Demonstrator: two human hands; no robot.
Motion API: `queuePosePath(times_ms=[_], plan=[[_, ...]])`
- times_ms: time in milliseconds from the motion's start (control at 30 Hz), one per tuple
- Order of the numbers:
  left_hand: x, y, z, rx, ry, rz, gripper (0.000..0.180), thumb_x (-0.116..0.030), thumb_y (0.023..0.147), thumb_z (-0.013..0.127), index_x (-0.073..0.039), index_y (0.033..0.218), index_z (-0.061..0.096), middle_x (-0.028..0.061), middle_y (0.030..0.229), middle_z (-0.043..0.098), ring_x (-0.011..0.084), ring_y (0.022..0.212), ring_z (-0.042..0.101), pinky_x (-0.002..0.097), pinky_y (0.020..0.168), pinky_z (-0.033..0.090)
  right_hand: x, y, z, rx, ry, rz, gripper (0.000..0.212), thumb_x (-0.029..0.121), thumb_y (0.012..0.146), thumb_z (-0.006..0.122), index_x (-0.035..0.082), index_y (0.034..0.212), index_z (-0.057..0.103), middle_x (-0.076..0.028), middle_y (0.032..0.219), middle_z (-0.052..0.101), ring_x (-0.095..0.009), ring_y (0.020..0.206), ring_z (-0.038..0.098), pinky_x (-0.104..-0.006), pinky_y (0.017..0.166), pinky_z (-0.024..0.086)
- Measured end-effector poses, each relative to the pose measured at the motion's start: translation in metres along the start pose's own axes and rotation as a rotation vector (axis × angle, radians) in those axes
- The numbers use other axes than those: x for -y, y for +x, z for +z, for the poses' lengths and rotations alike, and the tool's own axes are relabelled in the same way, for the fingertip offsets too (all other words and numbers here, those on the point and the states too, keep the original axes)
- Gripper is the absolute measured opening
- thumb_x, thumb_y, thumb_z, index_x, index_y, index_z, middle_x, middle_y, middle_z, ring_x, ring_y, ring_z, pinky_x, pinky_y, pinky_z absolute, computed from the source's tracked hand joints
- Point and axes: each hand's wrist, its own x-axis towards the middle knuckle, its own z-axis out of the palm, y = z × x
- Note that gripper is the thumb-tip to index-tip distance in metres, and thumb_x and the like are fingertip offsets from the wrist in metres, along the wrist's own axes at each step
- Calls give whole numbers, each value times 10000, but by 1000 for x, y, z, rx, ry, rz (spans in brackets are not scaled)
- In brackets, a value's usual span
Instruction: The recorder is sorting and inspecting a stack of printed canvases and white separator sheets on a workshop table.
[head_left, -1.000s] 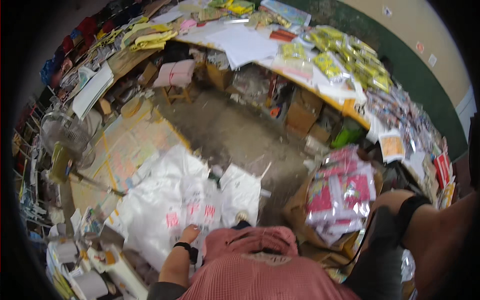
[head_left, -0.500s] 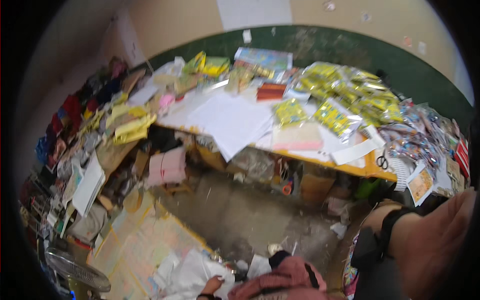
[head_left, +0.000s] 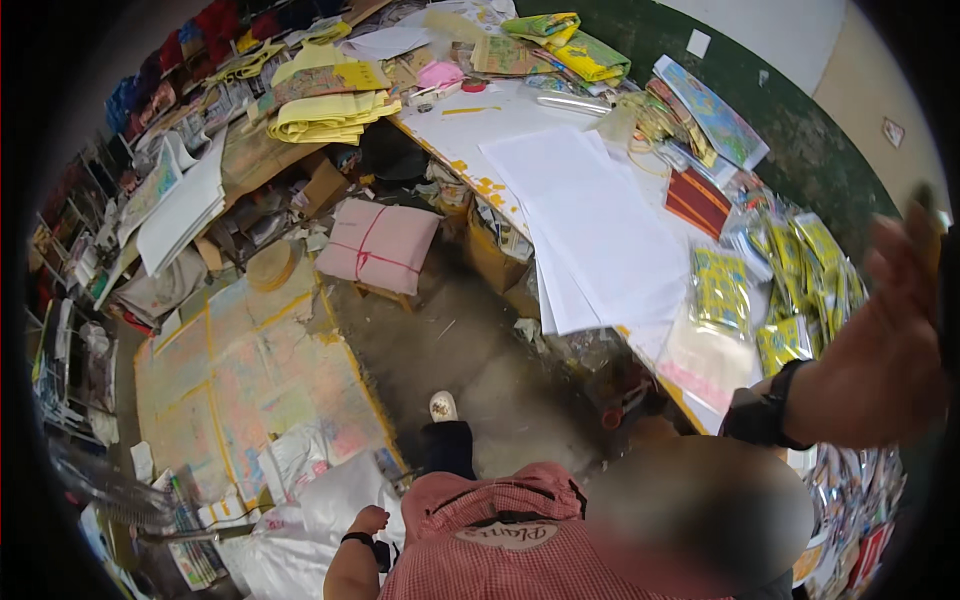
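The white worktable loomed larger and sat at a steeper slant than half a second earlier. The low map-covered board spread left of the table. The white sack lay crumpled below and left of the table, with more of it in view than half a second before, though less than a second before. Large paper sheets lay on the table and overhung its near edge. The pink bundle, tied with red cord, rested on a stool just left of the table. The yellow packs lay toward the table's right end.

The right hand had come into view, raised before the table's right end; it looked released, fingers blurred, with nothing seen in it. The left hand, below and left of the table, had loosely bent fingers beside the sack; whether it gripped or touched anything could not be told. The change read as shifted stance and view, with no handling evident.
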Motion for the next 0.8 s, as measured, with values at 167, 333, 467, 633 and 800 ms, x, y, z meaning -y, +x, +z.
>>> queuePosePath(times_ms=[167, 333, 467, 633, 800], plan=[[-44, 87, -121, 30, -61, -181, 168, -177, 734, 585, -55, 829, 652, 120, 754, 643, 243, 661, 621, 354, 635, 500, -174, -83, 132, 522, -444, 334, 390, 3, 712, 672, 48, 1089, 582, -106, 1049, 607, -203, 901, 593, -299, 752, 483], [-46, 177, -278, -266, -260, -111, 380, -277, 732, 617, -31, 1021, 608, 214, 982, 616, 337, 959, 581, 389, 838, 455, -327, -236, 160, 873, -383, 957, 412, 143, 765, 639, 113, 1166, 547, -149, 1181, 531, -308, 1025, 543, -355, 858, 450], [-115, 229, -414, -401, -155, -10, 358, -249, 740, 616, -18, 1013, 599, 207, 929, 624, 335, 907, 595, 386, 800, 464, -395, -365, 130, 1171, -661, 927, 662, 304, 697, 691, 53, 1251, 431, -221, 1192, 489, -349, 1024, 520, -412, 875, 428], [-138, 303, -488, -421, -281, 45, 409, -244, 753, 599, 8, 1072, 553, 181, 845, 635, 262, 778, 625, 344, 703, 479, -448, -433, 183, 1406, -729, 1269, 850, 398, 582, 742, 59, 1270, 378, -248, 1308, 334, -508, 1073, 417, -513, 871, 407], [-182, 332, -514, -273, -459, -106, 494, -220, 749, 615, 3, 1168, 478, 147, 804, 637, 219, 743, 619, 323, 673, 479, -479, -454, 212, 1638, -1057, 1278, 1092, 448, 543, 761, 37, 1376, 186, -348, 1346, 187, -663, 1150, 171, -659, 893, 301]])
